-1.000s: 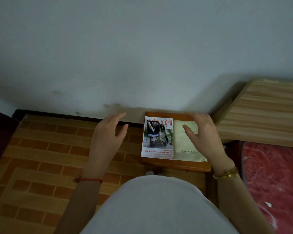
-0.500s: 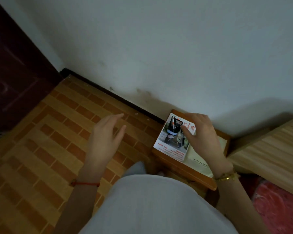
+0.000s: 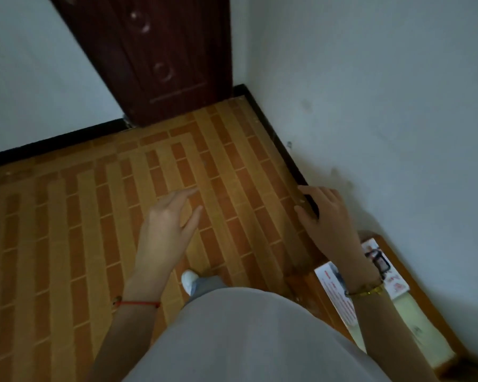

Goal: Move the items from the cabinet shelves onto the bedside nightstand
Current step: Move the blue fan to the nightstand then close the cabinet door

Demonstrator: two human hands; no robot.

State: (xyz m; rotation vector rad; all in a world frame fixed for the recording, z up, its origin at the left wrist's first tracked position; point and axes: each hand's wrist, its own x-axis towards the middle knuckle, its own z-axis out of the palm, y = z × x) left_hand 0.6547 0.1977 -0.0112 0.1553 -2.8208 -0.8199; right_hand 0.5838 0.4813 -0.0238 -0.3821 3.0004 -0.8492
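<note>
The small wooden nightstand (image 3: 309, 288) stands at the lower right against the white wall. A magazine with a photo cover (image 3: 340, 296) lies on it, and a pale green booklet (image 3: 422, 329) lies beside it toward the bottom right. My right hand (image 3: 329, 224) hovers with relaxed fingers above the floor and skirting, left of the nightstand, holding nothing. Its forearm crosses over the magazine. Over the tiled floor, my left hand (image 3: 169, 230) hangs empty with straight fingers. No cabinet is in view.
A dark red door (image 3: 160, 59) stands in the far corner. Orange and brown brick-pattern tiles (image 3: 80, 216) cover the floor, edged by a black skirting board (image 3: 53, 140). My white shoe (image 3: 189, 279) shows below my left hand.
The view has swung left, away from the nightstand toward the door. My right hand has lifted off the magazine and now hangs over the floor. Both hands stay empty.
</note>
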